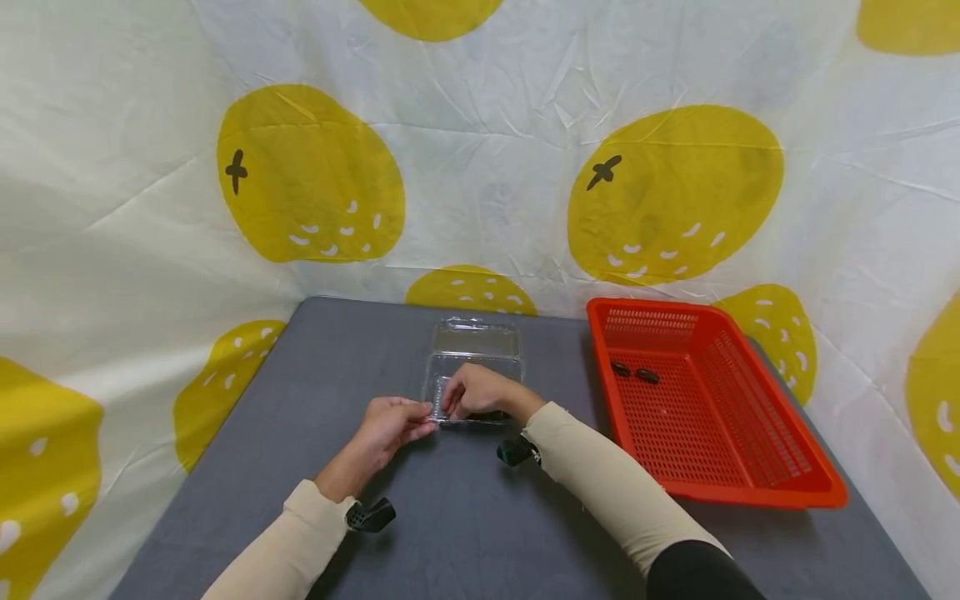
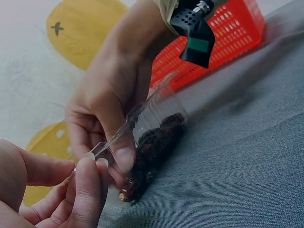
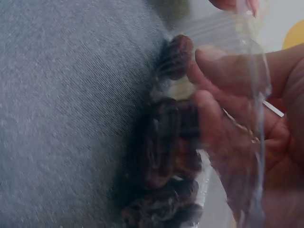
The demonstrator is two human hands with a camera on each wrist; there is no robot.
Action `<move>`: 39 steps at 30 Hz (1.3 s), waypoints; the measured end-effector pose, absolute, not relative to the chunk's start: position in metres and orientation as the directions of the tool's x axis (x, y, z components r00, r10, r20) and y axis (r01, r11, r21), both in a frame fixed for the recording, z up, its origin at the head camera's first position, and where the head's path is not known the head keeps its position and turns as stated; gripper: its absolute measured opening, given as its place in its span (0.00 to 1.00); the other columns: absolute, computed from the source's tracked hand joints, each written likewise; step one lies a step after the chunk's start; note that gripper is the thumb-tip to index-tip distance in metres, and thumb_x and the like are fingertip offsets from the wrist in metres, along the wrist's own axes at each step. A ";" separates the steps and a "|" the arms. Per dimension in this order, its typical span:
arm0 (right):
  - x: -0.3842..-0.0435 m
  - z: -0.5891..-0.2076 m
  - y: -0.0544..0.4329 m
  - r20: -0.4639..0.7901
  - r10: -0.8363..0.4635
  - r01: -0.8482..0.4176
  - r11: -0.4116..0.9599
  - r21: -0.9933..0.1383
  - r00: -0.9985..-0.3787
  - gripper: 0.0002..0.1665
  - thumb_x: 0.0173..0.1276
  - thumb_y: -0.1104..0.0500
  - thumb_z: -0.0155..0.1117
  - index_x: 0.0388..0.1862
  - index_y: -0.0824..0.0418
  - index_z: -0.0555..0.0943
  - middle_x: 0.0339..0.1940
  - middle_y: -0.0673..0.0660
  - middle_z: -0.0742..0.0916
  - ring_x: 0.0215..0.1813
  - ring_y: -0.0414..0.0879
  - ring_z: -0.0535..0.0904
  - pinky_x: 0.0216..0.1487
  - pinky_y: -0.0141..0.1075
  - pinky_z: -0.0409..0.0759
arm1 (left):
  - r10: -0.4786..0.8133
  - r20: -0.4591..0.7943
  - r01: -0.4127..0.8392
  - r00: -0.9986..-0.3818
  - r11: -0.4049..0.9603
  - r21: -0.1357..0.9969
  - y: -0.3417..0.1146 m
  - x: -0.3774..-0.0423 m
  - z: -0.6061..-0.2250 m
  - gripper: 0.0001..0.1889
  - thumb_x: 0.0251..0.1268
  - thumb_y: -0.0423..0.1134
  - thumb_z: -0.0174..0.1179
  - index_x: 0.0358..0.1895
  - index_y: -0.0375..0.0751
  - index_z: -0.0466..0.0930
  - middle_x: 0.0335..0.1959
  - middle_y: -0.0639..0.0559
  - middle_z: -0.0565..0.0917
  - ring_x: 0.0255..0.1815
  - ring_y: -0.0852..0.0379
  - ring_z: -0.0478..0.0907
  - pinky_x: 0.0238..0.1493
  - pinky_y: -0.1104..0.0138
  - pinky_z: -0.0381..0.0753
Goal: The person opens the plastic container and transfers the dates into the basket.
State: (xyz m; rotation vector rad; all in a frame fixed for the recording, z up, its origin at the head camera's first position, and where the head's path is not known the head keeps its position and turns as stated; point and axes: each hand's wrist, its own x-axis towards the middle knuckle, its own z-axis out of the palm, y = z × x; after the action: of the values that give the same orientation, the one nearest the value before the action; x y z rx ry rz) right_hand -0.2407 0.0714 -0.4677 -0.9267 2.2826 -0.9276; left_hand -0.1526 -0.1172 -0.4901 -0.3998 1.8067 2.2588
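A clear plastic clamshell container (image 1: 476, 340) lies on the grey table with its lid folded back, away from me. At its near left corner my left hand (image 1: 392, 427) pinches the rim between thumb and fingers. My right hand (image 1: 482, 390) reaches down inside, thumb and fingertips closed in at the end of a dark brown date (image 3: 179, 54). Several more wrinkled dates (image 2: 154, 142) lie in a row along the container's bottom, seen through its wall. From the head view, the right hand hides most of them.
To the right stands a red plastic basket (image 1: 757, 497) with slotted walls, holding a few dates (image 1: 647, 376) near its left side. The grey table (image 1: 352, 350) meets a white cloth (image 1: 487, 200) with yellow fruit prints at the back.
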 end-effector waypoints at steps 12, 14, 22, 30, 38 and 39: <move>-0.238 -0.471 0.066 -0.140 -0.777 -0.536 0.541 -0.648 -0.614 0.08 0.57 0.73 0.70 0.34 0.64 0.89 0.29 0.55 0.91 0.30 0.32 0.79 0.36 0.23 0.80 | 0.008 -0.348 -0.340 -0.938 -0.226 0.913 -0.117 -0.151 -0.487 0.07 0.69 0.24 0.63 0.44 0.21 0.83 0.22 0.49 0.85 0.24 0.61 0.86 0.32 0.73 0.90; -0.237 -0.468 0.067 -0.140 -0.772 -0.534 0.546 -0.645 -0.620 0.09 0.59 0.73 0.70 0.36 0.64 0.89 0.31 0.56 0.91 0.31 0.33 0.80 0.37 0.24 0.81 | 0.008 -0.347 -0.340 -0.938 -0.230 0.912 -0.117 -0.151 -0.487 0.06 0.69 0.24 0.63 0.43 0.21 0.83 0.22 0.49 0.85 0.24 0.61 0.86 0.32 0.73 0.90; -0.238 -0.461 0.071 -0.112 -0.757 -0.513 0.536 -0.671 -0.644 0.08 0.61 0.73 0.72 0.39 0.64 0.89 0.34 0.58 0.91 0.34 0.35 0.81 0.39 0.25 0.82 | 0.013 -0.340 -0.333 -0.940 -0.237 0.913 -0.118 -0.151 -0.485 0.04 0.68 0.23 0.62 0.41 0.22 0.82 0.22 0.49 0.84 0.24 0.60 0.86 0.34 0.71 0.91; -0.240 -0.453 0.080 -0.064 -0.749 -0.513 0.510 -0.691 -0.659 0.10 0.61 0.73 0.70 0.39 0.63 0.89 0.33 0.57 0.91 0.33 0.35 0.81 0.37 0.26 0.82 | 0.010 -0.352 -0.344 -0.936 -0.232 0.910 -0.117 -0.155 -0.486 0.06 0.69 0.24 0.62 0.43 0.21 0.82 0.23 0.48 0.85 0.25 0.60 0.87 0.34 0.71 0.91; -0.241 -0.436 0.096 -0.030 -0.728 -0.478 0.481 -0.735 -0.685 0.09 0.64 0.73 0.69 0.40 0.64 0.89 0.33 0.56 0.91 0.34 0.38 0.83 0.38 0.29 0.84 | 0.018 -0.341 -0.335 -0.940 -0.238 0.912 -0.118 -0.153 -0.487 0.06 0.69 0.23 0.62 0.43 0.21 0.82 0.24 0.48 0.85 0.26 0.59 0.87 0.35 0.70 0.91; -0.241 -0.434 0.098 -0.032 -0.723 -0.470 0.481 -0.740 -0.690 0.09 0.65 0.73 0.68 0.40 0.64 0.89 0.33 0.56 0.91 0.34 0.38 0.83 0.38 0.29 0.84 | 0.016 -0.343 -0.337 -0.939 -0.236 0.911 -0.118 -0.153 -0.487 0.06 0.69 0.24 0.62 0.43 0.21 0.82 0.24 0.48 0.85 0.26 0.59 0.87 0.35 0.71 0.91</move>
State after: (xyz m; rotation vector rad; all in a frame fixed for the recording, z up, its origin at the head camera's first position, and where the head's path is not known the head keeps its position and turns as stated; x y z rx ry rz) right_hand -0.2406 0.0981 -0.4336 -1.0040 2.3919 -1.0387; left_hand -0.1533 -0.1180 -0.4869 -0.3872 1.7815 2.2718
